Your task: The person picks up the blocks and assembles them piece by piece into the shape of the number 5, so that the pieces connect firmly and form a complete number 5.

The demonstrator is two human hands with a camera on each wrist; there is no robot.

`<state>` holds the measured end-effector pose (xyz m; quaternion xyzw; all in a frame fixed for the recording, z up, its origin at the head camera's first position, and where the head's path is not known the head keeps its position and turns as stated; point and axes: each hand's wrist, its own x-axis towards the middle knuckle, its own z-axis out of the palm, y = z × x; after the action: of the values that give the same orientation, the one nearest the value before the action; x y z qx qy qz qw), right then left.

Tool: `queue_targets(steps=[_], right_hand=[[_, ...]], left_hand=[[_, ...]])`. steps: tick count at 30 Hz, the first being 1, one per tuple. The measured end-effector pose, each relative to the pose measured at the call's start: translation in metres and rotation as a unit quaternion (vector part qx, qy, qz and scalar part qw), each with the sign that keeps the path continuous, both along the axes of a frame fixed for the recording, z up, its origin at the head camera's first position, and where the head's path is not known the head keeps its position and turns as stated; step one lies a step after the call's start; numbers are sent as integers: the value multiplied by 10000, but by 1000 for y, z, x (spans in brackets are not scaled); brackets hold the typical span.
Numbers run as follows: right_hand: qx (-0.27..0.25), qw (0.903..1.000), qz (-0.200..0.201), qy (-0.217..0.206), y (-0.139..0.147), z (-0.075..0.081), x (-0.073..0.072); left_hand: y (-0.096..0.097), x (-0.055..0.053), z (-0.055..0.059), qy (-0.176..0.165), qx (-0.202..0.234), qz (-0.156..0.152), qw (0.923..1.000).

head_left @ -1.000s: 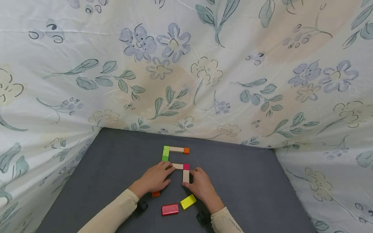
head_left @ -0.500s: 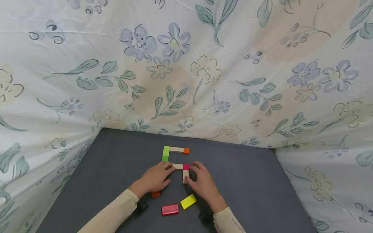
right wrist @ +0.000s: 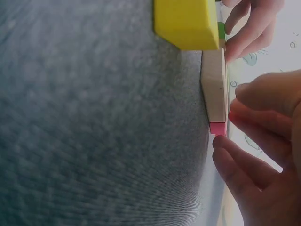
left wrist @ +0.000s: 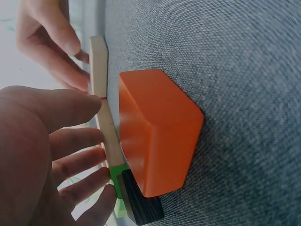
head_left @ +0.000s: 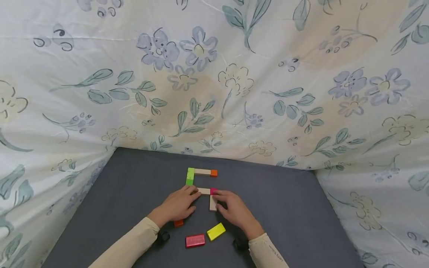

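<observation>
My left hand (head_left: 177, 203) lies over the left part of a pale wooden plank (head_left: 204, 191), its fingertips along the plank in the left wrist view. The plank runs sideways to a pink cube (head_left: 213, 191), partly covered by the fingers of my right hand (head_left: 236, 210). A second wooden plank (head_left: 213, 204) extends from the cube toward the person, with the right thumb beside it. Fingertips of the right hand sit at the pink cube in the right wrist view. A dark block (left wrist: 141, 200) lies near the left fingers, hidden by that hand in the head view.
Farther back, light green blocks (head_left: 190, 173) join another plank (head_left: 202, 172) ending in an orange cube (head_left: 213, 173). Nearer lie a red block (head_left: 195, 241), a yellow block (head_left: 216, 232) and an orange block (head_left: 179, 223) by the left wrist. Floral cloth (head_left: 201, 93) hangs around the grey surface (head_left: 285, 208).
My right hand has left its hold around the near plank's end, and its fingers now reach over the pink cube. The left hand and the blocks stay in place.
</observation>
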<state>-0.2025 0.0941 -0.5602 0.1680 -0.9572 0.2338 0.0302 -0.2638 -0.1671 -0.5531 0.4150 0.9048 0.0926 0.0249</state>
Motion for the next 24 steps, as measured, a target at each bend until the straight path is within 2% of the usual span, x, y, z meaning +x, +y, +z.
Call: queue_targets(steps=[6, 24], right_hand=[[107, 9998, -128, -106, 1, -1, -2], [125, 9999, -93, -70, 6, -1, -8]], left_hand=[[0, 0, -1, 20, 52, -38, 10000], [6, -3, -2, 48, 54, 51, 10000]])
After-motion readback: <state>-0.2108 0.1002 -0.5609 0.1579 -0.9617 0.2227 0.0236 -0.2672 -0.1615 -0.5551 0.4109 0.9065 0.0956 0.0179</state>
